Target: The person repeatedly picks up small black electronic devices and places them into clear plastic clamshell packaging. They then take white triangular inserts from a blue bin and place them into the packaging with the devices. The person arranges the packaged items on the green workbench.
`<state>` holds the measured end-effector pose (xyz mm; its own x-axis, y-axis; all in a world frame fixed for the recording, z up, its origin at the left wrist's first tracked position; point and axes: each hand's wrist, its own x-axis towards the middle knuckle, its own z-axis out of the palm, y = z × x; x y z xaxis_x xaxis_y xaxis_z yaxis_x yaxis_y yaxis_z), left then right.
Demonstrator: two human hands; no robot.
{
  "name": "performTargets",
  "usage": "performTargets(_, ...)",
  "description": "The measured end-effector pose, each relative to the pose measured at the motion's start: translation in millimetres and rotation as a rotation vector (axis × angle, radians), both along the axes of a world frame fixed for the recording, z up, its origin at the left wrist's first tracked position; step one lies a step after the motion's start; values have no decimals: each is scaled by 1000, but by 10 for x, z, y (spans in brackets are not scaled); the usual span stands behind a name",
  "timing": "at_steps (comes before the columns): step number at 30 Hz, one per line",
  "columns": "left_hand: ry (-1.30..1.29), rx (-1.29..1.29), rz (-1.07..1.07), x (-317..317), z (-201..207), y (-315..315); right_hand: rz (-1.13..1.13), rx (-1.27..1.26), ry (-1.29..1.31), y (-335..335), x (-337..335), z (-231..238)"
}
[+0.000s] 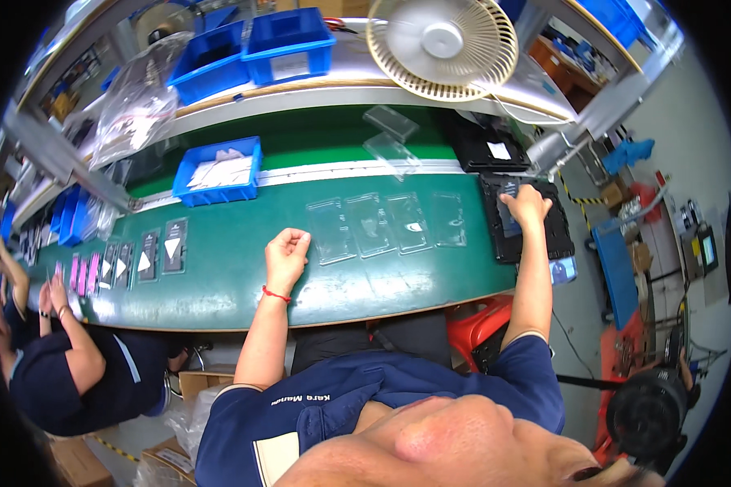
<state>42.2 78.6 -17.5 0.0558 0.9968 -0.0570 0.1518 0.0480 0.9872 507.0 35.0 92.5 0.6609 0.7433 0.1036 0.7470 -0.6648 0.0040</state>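
Observation:
My left hand (287, 258), a red cord on its wrist, rests above the green table with its fingers curled together. I see nothing in them. Just right of it, clear plastic trays lie in a row, including a thin one (331, 231) and another holding a small white spot (408, 222). On the far right my right hand (528, 204) reaches over a black tray (554, 235). Its thumb and fingers grip a dark flat panel (509, 219) with pale print, lying in the tray. The fingers partly cover that panel.
Several dark cards with white triangles (173, 246) and pink pieces (84, 274) line the table's left. A blue bin (218, 172) holds white pieces. Loose clear trays (391, 154) lie behind. A fan (443, 40) stands on the shelf. A co-worker (73, 365) sits at left.

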Motion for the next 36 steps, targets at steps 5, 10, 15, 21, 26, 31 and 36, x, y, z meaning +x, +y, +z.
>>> performTargets(5, -442, 17, -222, 89, 98, -168, 299, 405, 103, -163, -647, 275)
performTargets(10, -1020, -337, -682, 748, 219, -616, 616, 520, 1386, -192, -1899, -84)
performTargets(15, -1096, -555, -598, 428, 195, -639, 695, 252, 1515, 8, -2363, -456)
performTargets(21, -1042, -447, -290, -78, 118, -718, 688, 397, 1501, 525, -2572, -592)
performTargets(26, -1240, -396, -215, -247, -24, -762, 920, 307, 612, 849, -2784, -810)
performTargets(31, -1454, -465, -262, -274, -11, -750, 1114, 324, 301, 704, -2855, -870)
performTargets(36, -1019, -352, -214, -170, 33, -747, 1103, 428, 472, 509, -2867, -778)
